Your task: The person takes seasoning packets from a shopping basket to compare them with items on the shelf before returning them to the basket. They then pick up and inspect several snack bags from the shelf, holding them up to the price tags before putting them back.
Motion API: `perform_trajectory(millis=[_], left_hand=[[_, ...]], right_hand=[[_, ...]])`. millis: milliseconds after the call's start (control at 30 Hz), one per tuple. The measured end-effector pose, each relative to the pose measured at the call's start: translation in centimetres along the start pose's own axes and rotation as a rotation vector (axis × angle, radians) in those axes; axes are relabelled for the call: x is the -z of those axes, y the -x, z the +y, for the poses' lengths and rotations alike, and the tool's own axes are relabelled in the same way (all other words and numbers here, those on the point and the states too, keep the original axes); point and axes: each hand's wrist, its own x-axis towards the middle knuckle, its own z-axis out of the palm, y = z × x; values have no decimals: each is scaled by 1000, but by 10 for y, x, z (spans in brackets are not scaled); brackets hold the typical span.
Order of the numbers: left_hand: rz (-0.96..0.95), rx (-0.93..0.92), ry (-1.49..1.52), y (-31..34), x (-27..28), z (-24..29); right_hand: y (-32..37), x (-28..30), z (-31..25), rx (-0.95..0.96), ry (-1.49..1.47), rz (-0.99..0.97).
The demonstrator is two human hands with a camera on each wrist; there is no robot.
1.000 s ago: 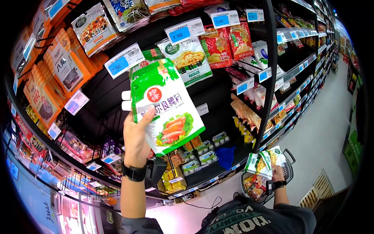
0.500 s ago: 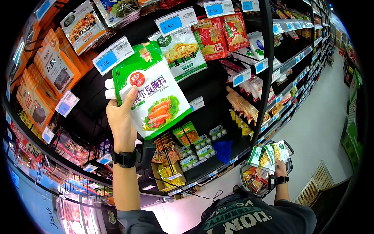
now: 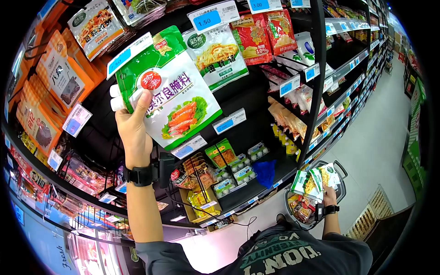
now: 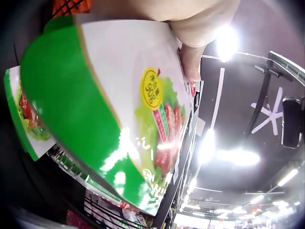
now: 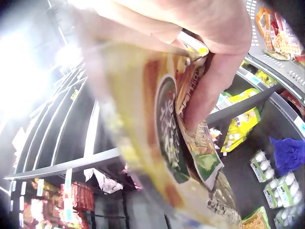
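A green and white pouch (image 3: 176, 101) with chicken wings pictured on it is gripped by the left hand (image 3: 133, 133), thumb on its front at the lower left edge. Two white tips stick out beside that hand. The left wrist view shows the pouch (image 4: 128, 90) close up under the fingers. Low at the right, the right hand (image 3: 329, 196) pinches several green and white packets (image 3: 316, 183) above a basket (image 3: 340, 190) of packaged food. In the right wrist view the fingers (image 5: 209, 86) clasp the packets' edges.
Hanging packs surround the pouch: orange bags (image 3: 68, 73) left, a mushroom pack (image 3: 215, 55) behind, red packs (image 3: 252, 39) right. Price tags (image 3: 229, 121) jut from the rack. Egg cartons (image 3: 243, 174) and a blue cloth (image 3: 263, 174) lie on the lower shelf. An aisle (image 3: 366, 142) runs right.
The left hand has moved left with the pouch, which overlaps a price tag more and uncovers more of the mushroom pack. The right hand keeps hold of its packets over the basket.
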Motion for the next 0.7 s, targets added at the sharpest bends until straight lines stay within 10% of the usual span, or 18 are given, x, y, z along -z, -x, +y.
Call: perform_trajectory(millis=[267, 433, 700], left_hand=[[13, 63, 18, -6, -9, -2], [92, 132, 98, -19, -4, -15], [14, 181, 118, -23, -3, -10]], right_hand=[[14, -25, -10, -3, 51, 67], [19, -27, -10, 419, 787, 56], [-5, -21, -10, 151, 455, -95]])
